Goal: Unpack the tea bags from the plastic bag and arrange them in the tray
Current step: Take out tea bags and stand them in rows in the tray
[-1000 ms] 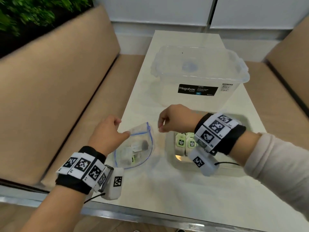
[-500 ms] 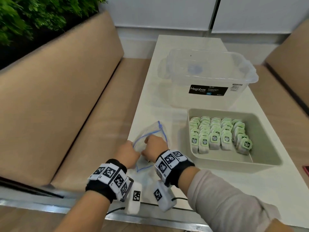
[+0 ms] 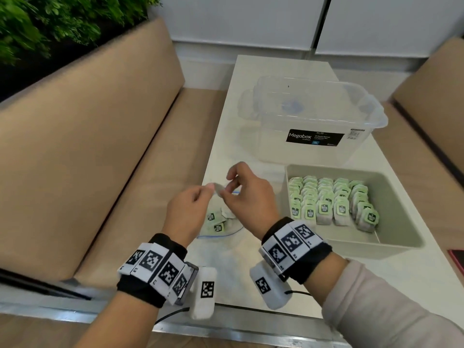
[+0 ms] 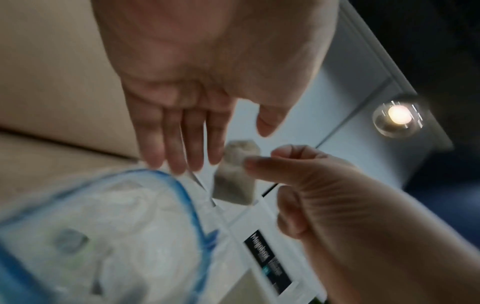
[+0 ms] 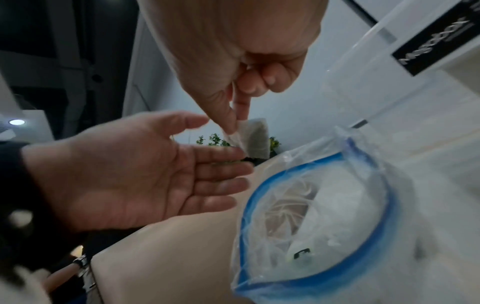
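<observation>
The zip plastic bag [image 3: 221, 229] with a blue seal lies open on the white table and holds a few tea bags [image 3: 213, 221]. Above its mouth my right hand [image 3: 224, 190] pinches one tea bag [image 3: 218, 189] between thumb and forefinger. The right wrist view shows that pinch [image 5: 235, 125] on the tea bag [image 5: 255, 139]. My left hand [image 3: 200, 194] is beside it with fingers straight, holding nothing, and in the left wrist view it [image 4: 228, 142] hovers over the bag [image 4: 103, 226]. The grey tray [image 3: 399, 222] to the right holds several rows of green-tagged tea bags [image 3: 329, 199].
A clear Megabox storage box [image 3: 313, 116] stands behind the tray. Beige benches [image 3: 100, 146] flank the narrow table on both sides. A red object [image 3: 458, 259] peeks in at the right edge. Plants [image 3: 50, 21] are at the upper left.
My right hand went from the tray to the plastic bag and has lifted a tea bag out. My left hand let go of the bag and opened beside it.
</observation>
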`<move>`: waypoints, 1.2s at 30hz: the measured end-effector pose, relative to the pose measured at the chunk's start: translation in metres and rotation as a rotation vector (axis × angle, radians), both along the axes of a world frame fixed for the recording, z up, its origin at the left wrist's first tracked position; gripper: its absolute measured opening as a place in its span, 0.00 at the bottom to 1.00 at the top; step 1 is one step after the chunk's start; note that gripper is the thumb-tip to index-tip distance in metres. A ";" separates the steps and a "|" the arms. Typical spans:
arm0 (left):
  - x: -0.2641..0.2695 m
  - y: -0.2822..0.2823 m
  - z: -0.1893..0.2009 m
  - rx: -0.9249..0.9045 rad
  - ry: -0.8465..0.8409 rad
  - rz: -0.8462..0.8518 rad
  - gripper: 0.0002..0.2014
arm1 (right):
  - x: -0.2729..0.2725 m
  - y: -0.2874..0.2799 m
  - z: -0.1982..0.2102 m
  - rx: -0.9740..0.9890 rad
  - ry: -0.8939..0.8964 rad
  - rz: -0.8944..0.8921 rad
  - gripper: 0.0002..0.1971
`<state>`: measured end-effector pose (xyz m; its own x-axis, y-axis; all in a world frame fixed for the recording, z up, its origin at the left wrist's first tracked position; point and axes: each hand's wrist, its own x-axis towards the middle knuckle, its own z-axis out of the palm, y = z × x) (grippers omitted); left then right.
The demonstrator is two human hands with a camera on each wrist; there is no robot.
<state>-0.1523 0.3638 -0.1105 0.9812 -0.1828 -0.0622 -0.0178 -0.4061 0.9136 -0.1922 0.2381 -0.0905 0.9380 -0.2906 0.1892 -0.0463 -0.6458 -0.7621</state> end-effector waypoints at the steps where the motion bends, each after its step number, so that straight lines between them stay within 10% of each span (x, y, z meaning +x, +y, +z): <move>1: -0.002 -0.002 0.004 -0.097 0.097 -0.061 0.14 | 0.001 0.006 0.002 -0.033 -0.003 0.036 0.11; 8: 0.001 -0.001 0.007 -0.549 0.390 -0.197 0.15 | 0.007 0.016 -0.003 0.127 0.104 0.203 0.13; 12: 0.006 0.004 -0.001 -0.513 0.377 -0.074 0.14 | 0.013 0.006 -0.015 0.470 -0.022 -0.073 0.10; 21: 0.005 0.012 -0.013 -0.335 0.361 -0.001 0.09 | 0.028 0.008 -0.050 -0.725 0.502 0.279 0.11; 36: 0.002 0.001 -0.011 -0.318 0.384 0.014 0.09 | 0.020 -0.006 -0.051 -0.537 0.345 0.189 0.13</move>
<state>-0.1499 0.3651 -0.1213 0.9009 -0.2381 -0.3630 0.3480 -0.1036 0.9317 -0.1720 0.2323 -0.1413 0.9962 -0.0644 -0.0588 -0.0789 -0.9525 -0.2941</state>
